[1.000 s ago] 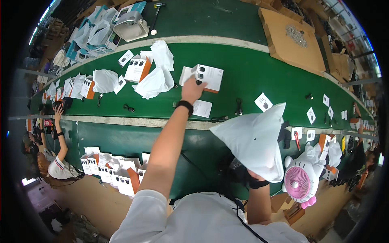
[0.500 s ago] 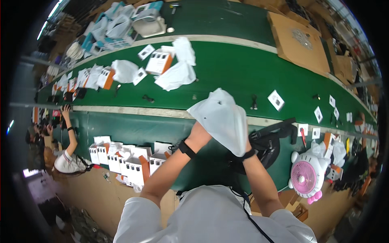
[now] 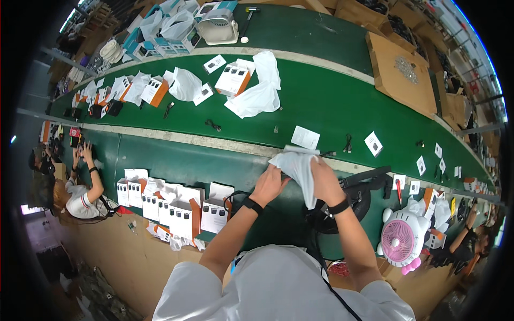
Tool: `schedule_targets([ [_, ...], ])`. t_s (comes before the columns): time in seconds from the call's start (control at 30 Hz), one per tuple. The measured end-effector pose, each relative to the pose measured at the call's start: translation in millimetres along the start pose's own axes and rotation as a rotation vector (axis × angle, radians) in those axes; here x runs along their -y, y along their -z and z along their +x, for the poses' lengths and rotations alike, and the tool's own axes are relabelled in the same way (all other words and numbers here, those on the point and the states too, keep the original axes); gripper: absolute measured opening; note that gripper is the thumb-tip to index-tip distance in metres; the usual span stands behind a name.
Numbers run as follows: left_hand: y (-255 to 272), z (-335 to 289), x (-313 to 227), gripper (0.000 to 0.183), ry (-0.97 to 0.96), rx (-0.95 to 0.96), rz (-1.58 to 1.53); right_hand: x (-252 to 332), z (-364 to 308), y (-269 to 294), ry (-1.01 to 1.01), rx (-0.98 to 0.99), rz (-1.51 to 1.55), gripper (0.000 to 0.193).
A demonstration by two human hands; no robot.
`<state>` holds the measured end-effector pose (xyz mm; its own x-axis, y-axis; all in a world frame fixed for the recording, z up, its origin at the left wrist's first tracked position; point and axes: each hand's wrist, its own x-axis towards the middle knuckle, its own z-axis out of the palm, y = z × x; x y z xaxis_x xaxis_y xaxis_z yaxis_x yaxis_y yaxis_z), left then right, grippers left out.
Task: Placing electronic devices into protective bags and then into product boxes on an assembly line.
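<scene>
Over the near edge of the green belt I hold a thin white plastic bag (image 3: pixel 300 170), crumpled and drooping toward me. My left hand (image 3: pixel 269 184) pinches its left edge. My right hand (image 3: pixel 326 184) is closed on its right side, with the fingertips partly hidden by the plastic. Whether anything is inside the bag cannot be made out. Just beyond the bag lies a white leaflet (image 3: pixel 305 137) on the belt. A black strapped bag (image 3: pixel 350 206) rests beside my right wrist.
White-and-orange boxes (image 3: pixel 184 218) stand open in a row at my left. Another box (image 3: pixel 234 79), white bags (image 3: pixel 251 100) and coiled cables (image 3: pixel 213 125) lie on the belt (image 3: pixel 316 101). A pink-and-white fan (image 3: pixel 399 241) stands at the right. Co-workers sit at both ends.
The plastic bag, spread wide and lifted before, is now bunched up and narrower between my hands. The leaflet beyond it has come into view. Things on the belt appear shifted rightward.
</scene>
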<state>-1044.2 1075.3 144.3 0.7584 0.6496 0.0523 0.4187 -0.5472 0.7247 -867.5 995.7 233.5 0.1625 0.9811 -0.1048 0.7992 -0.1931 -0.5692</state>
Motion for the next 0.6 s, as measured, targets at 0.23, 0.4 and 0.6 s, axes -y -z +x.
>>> schedule_targets([
  [0.23,-11,-10,13,0.071,0.007,-0.210,-0.054,-17,2,-60,0.069,-0.196,0.193,0.044],
  [0.4,3,9,-3,0.064,-0.210,-0.175,0.152,9,-8,-23,-0.043,-0.191,-0.385,0.045],
  [0.6,-33,90,-4,0.038,-0.408,-0.202,0.299,-7,-60,21,-0.201,-0.543,0.270,0.038],
])
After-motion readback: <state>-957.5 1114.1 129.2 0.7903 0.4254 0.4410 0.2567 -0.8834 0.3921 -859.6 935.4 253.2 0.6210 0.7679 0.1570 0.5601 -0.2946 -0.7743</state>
